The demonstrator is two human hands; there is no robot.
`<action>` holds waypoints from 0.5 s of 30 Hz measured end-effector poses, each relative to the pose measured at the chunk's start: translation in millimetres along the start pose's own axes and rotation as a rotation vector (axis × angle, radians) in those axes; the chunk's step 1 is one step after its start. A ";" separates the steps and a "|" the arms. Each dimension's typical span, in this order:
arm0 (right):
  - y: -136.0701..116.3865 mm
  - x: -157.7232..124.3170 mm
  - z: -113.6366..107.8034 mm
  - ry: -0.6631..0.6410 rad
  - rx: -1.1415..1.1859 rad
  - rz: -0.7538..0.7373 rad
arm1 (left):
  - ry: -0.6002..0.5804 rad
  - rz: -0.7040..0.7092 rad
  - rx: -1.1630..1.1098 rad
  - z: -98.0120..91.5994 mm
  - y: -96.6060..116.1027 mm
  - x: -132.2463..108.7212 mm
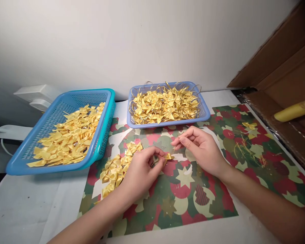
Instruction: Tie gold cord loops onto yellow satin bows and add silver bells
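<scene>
My left hand (145,166) pinches a small gold ribbon bow (169,156) between thumb and forefinger, over the patterned mat. To its right, my right hand (204,149) is raised a little with thumb and fingertips pressed together. Something thin may be between those fingertips, but it is too small to make out. Beside my left hand lies a loose pile of yellow satin bows (114,171), partly hidden by that hand and forearm.
A blue basket (167,125) of bows with gold loops stands at the back. Stacked baskets (53,167) with more bows are at left, near a white power strip (12,132). Thin trimmings (249,149) and a yellow bow (249,125) lie right, by a cardboard box (282,67).
</scene>
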State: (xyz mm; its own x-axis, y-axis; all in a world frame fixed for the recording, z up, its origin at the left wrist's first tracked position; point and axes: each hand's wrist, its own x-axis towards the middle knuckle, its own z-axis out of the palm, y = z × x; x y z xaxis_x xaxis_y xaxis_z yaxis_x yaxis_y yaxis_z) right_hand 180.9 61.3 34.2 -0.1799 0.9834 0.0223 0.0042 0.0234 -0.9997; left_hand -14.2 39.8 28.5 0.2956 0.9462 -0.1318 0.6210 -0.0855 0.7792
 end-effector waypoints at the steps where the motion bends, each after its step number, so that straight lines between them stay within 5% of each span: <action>1: -0.1 0.3 -0.2 -0.002 -0.004 0.000 | 0.009 0.026 0.009 0.3 -0.7 0.5; 15: -9.0 2.4 -9.0 0.091 -0.005 -0.053 | -0.056 0.241 0.047 3.5 -7.2 2.8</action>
State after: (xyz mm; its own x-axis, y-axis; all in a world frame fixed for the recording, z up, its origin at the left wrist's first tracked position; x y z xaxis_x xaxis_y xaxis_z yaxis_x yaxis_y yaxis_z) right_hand 189.4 65.0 43.3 -0.0900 0.9930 0.0759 0.0020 0.0764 -0.9971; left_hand -15.3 42.0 20.4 0.4780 0.8781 0.0195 0.5606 -0.3222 0.7628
